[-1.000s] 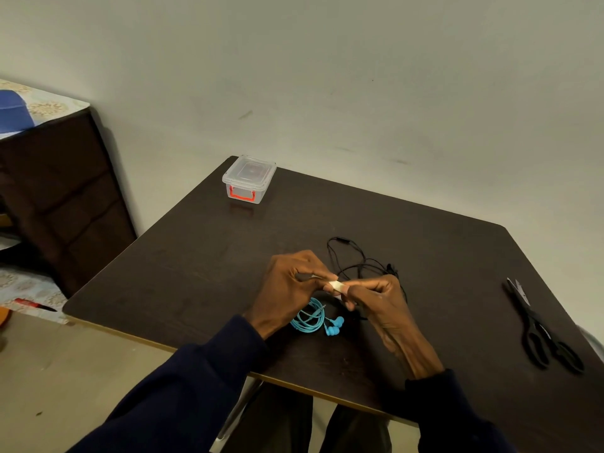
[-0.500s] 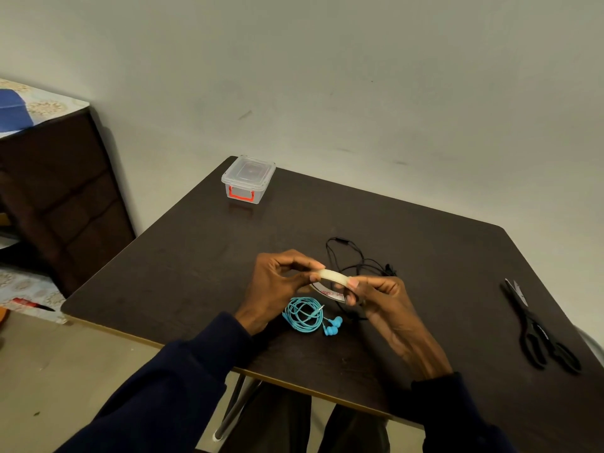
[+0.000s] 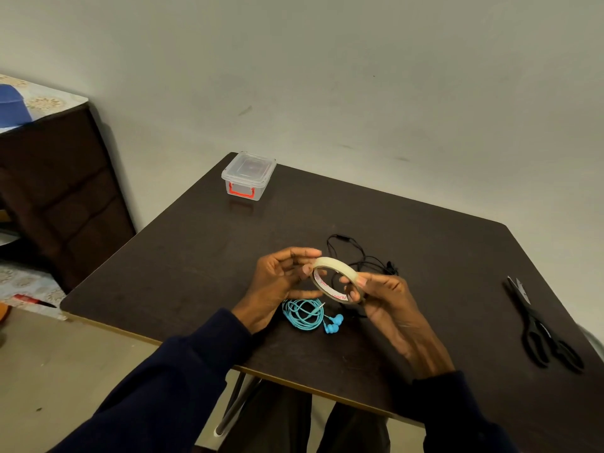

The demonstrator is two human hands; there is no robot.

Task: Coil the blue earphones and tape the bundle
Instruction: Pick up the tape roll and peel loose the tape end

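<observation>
Coiling looks done: the blue earphones (image 3: pixel 304 313) lie in a loose bundle just below the gap between the hands, untaped. The left hand (image 3: pixel 277 282) is loosely spread, one fingertip touching the tape roll (image 3: pixel 340 268). The right hand (image 3: pixel 389 299) pinches that roll; taping remains.

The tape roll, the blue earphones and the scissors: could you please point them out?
tape roll (image 3: pixel 336 266): head view, top of its outer band.
blue earphones (image 3: pixel 302 313): head view, middle of the coiled cable.
scissors (image 3: pixel 525 305): head view, on the blades.
</observation>
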